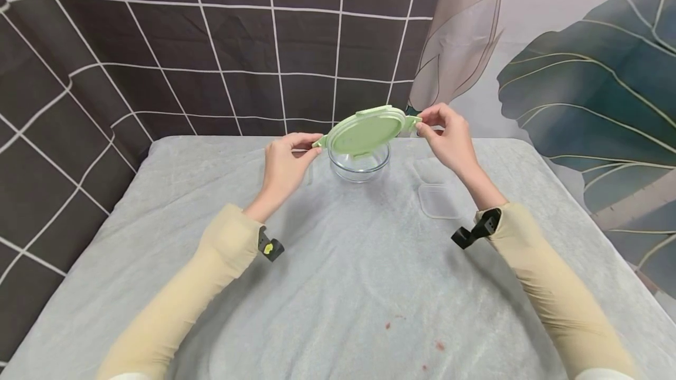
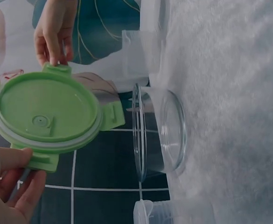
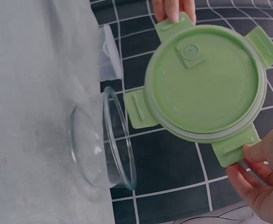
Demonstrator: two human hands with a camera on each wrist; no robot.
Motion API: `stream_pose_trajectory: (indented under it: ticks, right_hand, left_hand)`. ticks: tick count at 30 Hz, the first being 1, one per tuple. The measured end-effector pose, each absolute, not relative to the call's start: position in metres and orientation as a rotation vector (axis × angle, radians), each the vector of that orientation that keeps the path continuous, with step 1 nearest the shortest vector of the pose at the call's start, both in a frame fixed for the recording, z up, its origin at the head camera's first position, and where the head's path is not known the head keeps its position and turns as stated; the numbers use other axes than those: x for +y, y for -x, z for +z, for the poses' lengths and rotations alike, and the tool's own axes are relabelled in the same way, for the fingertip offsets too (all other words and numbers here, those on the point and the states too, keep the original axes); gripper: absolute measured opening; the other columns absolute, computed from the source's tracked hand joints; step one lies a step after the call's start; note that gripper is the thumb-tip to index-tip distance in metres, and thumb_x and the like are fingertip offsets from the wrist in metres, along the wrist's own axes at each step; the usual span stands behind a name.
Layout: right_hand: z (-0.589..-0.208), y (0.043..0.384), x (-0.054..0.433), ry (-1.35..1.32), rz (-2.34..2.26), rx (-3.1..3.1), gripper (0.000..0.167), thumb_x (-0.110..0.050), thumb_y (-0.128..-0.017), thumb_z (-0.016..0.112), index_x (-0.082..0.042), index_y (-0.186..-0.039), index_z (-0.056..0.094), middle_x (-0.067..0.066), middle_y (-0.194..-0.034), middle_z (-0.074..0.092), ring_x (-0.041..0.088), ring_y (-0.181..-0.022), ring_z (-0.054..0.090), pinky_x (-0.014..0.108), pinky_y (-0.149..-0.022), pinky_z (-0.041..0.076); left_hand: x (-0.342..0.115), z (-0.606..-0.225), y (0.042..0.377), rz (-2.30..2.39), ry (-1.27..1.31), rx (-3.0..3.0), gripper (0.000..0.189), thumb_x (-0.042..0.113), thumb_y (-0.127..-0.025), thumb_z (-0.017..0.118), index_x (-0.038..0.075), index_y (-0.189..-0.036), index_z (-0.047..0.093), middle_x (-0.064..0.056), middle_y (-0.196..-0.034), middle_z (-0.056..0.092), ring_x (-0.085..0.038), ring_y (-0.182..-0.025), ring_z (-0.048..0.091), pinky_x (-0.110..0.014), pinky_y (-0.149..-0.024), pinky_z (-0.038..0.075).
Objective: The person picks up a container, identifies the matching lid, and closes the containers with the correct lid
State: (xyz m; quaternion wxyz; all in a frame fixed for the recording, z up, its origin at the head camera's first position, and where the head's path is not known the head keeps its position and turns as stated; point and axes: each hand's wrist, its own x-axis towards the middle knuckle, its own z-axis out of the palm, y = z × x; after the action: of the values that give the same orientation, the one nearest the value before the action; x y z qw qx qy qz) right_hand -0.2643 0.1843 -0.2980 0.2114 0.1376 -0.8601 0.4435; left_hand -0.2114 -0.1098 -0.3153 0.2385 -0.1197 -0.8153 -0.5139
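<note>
A round green lid (image 1: 367, 131) with flap clips and a pale seal is held up between both hands, tilted, above a round clear glass bowl (image 1: 359, 169). My left hand (image 1: 287, 160) pinches one clip between thumb and fingers. On the opposite side my right hand (image 1: 449, 133) pinches another clip, its side of the lid raised higher in the head view. The lid's underside and a small round valve (image 3: 190, 51) face the right wrist camera. The bowl (image 2: 159, 133) stands upright on the cloth, its mouth uncovered, with a gap between it and the lid.
Right of the bowl, a clear square plastic piece (image 1: 439, 202) lies on the grey cloth (image 1: 338, 286), near another clear container (image 1: 430, 170). Beside the bowl on the left is a clear plastic container (image 2: 166, 212). A dark grid-patterned curtain (image 1: 227, 46) hangs behind the table.
</note>
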Motion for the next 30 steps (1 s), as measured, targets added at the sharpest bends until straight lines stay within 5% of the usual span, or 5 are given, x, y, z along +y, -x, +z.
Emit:
stream_pose_trajectory:
  ticks: [20,30]
  right_hand:
    - [-0.312,0.310,0.175,-0.332,1.114,-2.361,0.007,-0.004,-0.086,0.068,0.001,-0.091,0.068,0.018,-0.093,0.072,-0.017,-0.067,0.050,0.003,-0.065,0.044]
    - [-0.329,0.328,0.169,-0.266,1.053,-2.448,0.003,-0.004,-0.085,0.068,-0.003,-0.088,0.070,0.018,-0.090,0.073,-0.004,-0.065,0.052,0.008,-0.061,0.039]
  left_hand:
    - [-0.110,-0.336,0.246,-0.921,0.592,-2.104,0.018,-0.007,-0.077,0.067,0.003,-0.088,0.077,-0.010,-0.083,0.073,-0.024,-0.075,0.067,-0.033,-0.071,0.055]
    - [-0.104,-0.351,0.255,-0.759,0.645,-2.112,0.017,-0.010,-0.074,0.067,0.002,-0.083,0.076,-0.011,-0.081,0.071,-0.029,-0.078,0.066,-0.040,-0.071,0.054]
